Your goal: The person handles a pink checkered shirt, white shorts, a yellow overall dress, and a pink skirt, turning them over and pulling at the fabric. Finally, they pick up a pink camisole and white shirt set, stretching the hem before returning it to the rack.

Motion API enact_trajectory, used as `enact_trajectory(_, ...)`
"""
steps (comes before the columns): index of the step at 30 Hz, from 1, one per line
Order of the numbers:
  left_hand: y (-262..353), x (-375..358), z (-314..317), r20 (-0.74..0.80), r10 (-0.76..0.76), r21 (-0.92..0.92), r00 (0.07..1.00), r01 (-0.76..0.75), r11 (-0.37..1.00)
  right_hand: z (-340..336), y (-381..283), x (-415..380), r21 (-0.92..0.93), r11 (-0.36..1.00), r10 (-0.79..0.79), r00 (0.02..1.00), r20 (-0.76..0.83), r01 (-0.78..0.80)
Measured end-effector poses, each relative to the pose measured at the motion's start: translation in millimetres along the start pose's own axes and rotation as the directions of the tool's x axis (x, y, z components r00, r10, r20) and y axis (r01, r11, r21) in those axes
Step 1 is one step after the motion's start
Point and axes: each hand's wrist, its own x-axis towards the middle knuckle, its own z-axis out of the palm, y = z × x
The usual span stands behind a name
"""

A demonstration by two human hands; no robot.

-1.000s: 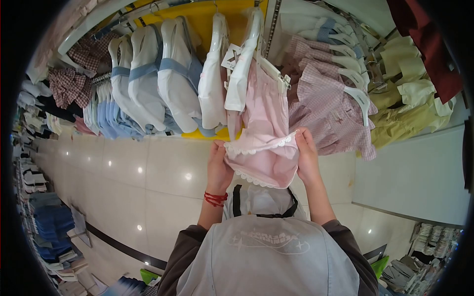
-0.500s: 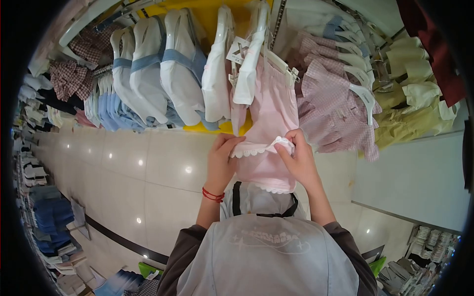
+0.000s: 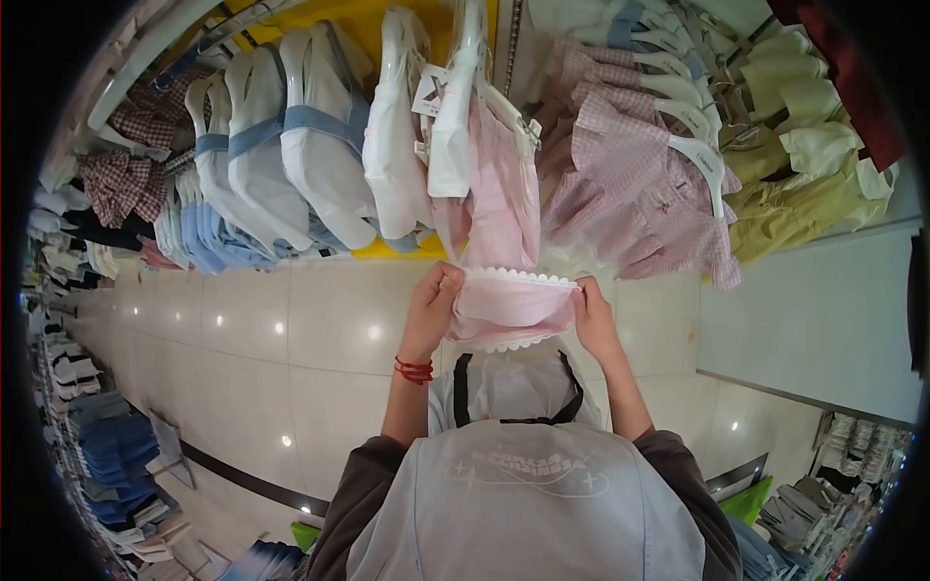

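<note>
Pink pants [image 3: 499, 208] with white scalloped trim hang from a clip hanger on the rack, beside a white top [image 3: 450, 136] on a white hanger. The trimmed edge of the pants is stretched sideways between my hands at chest height. My left hand [image 3: 429, 308], with red cords at the wrist, is closed on the left end of that edge. Opposite it, my right hand [image 3: 594, 315] pinches the right end, thumb up. One scalloped trim runs along the top of the stretched part, another along its bottom. The fingertips behind the cloth are hidden.
White tops with blue trim [image 3: 325, 136] hang to the left, pink checked dresses [image 3: 644, 184] and yellow clothes [image 3: 804, 184] to the right. A white panel [image 3: 814, 320] stands at right. Folded jeans [image 3: 111, 450] lie on shelving at lower left, across the tiled floor [image 3: 242, 387].
The trimmed edge, bunched and folded before, is now spread wide between my hands. My right hand has moved down and slightly outward. The hanging clothes have shifted left in view.
</note>
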Motion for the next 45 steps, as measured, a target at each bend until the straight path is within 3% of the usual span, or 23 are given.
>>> enact_trajectory(1,-5,1,1,-0.027,-0.002,-0.05,1.0,0.001,0.999,6,7,1,0.328,0.937,0.108,0.992,0.058,-0.121)
enact_trajectory(3,-15,3,1,-0.075,-0.03,-0.112,0.997,0.021,0.993,19,25,4,0.81,0.48,0.233,0.939,0.253,-0.337)
enact_trajectory(4,-19,3,1,-0.1,-0.044,-0.143,0.994,0.029,0.989,23,31,6,0.869,0.366,0.202,0.94,0.276,-0.333)
enact_trajectory(7,-17,-5,1,-0.098,0.138,0.522,0.986,-0.067,0.85,29,28,7,0.935,0.045,0.164,0.926,0.34,-0.352)
enact_trajectory(9,-27,-6,-1,-0.117,0.247,0.622,0.962,-0.123,0.774,27,16,4,0.915,-0.09,0.229,0.886,0.403,-0.393)
enact_trajectory(10,-35,-5,-2,-0.119,0.302,0.668,0.946,-0.148,0.73,25,15,3,0.915,-0.087,0.225,0.887,0.404,-0.394)
enact_trajectory(13,-53,-1,-12,-0.227,0.046,0.372,0.973,0.043,0.927,25,18,-3,0.921,-0.072,0.156,0.908,0.39,-0.383)
enact_trajectory(15,-62,1,-15,-0.175,-0.045,-0.101,0.984,0.027,0.995,26,25,-7,0.934,-0.054,0.03,0.934,0.355,-0.353)
enact_trajectory(16,-64,1,-17,-0.136,-0.079,-0.336,0.988,0.029,0.942,22,26,-10,0.906,0.296,-0.02,0.947,0.321,-0.302)
enact_trajectory(18,-61,1,-23,-0.092,-0.136,-0.436,0.986,0.083,0.896,13,23,-17,0.544,0.838,-0.146,0.939,0.31,-0.049)
enact_trajectory(20,-52,-2,-24,-0.045,-0.174,-0.518,0.984,0.126,0.846,23,36,-17,0.063,0.971,-0.237,0.939,0.249,0.229)
enact_trajectory(21,-46,-4,-21,-0.018,-0.186,-0.551,0.982,0.145,0.822,30,43,-16,-0.199,0.92,-0.291,0.928,0.232,0.339)
enact_trajectory(22,-43,-4,-18,0.009,-0.193,-0.583,0.981,0.162,0.796,37,45,-15,-0.211,0.931,-0.253,0.944,0.209,0.297)
enact_trajectory(23,-43,-5,-16,0.027,-0.199,-0.611,0.98,0.174,0.772,46,48,-14,0.021,0.994,-0.108,0.977,0.184,0.106)
enact_trajectory(25,-44,-8,-14,0.06,-0.212,-0.662,0.975,0.198,0.723,62,49,-11,0.462,0.841,0.182,0.951,0.25,-0.283)
enact_trajectory(27,-40,-11,-8,0.03,-0.271,-0.698,0.962,0.214,0.684,62,52,-5,0.748,0.497,0.259,0.898,0.356,-0.44)
enact_trajectory(28,-37,-12,-8,0.019,-0.298,-0.715,0.954,0.222,0.663,60,52,0,0.828,0.277,0.275,0.866,0.418,-0.487)
enact_trajectory(31,-53,-10,-13,0.001,-0.198,-0.655,0.98,0.15,0.74,56,51,12,0.933,-0.1,0.214,0.908,0.36,-0.347)
enact_trajectory(35,-60,-4,-18,0.012,-0.261,-0.73,0.965,0.187,0.658,41,25,16,0.903,-0.096,0.064,0.902,0.426,-0.42)
enact_trajectory(38,-53,3,-25,0.05,-0.306,-0.794,0.951,0.223,0.565,41,29,20,0.933,0.078,-0.011,0.935,0.353,-0.351)
enact_trajectory(41,-48,7,-29,0.08,-0.307,-0.847,0.948,0.227,0.481,33,22,19,0.86,0.144,-0.079,0.861,0.503,-0.49)
enact_trajectory(44,-65,12,-36,0.223,-0.196,-0.906,0.955,0.277,0.319,23,3,14,0.82,-0.058,-0.078,0.821,0.566,-0.57)
enact_trajectory(45,-69,13,-38,0.259,-0.136,-0.917,0.956,0.288,0.276,23,7,14,0.82,-0.04,-0.124,0.818,0.562,-0.57)
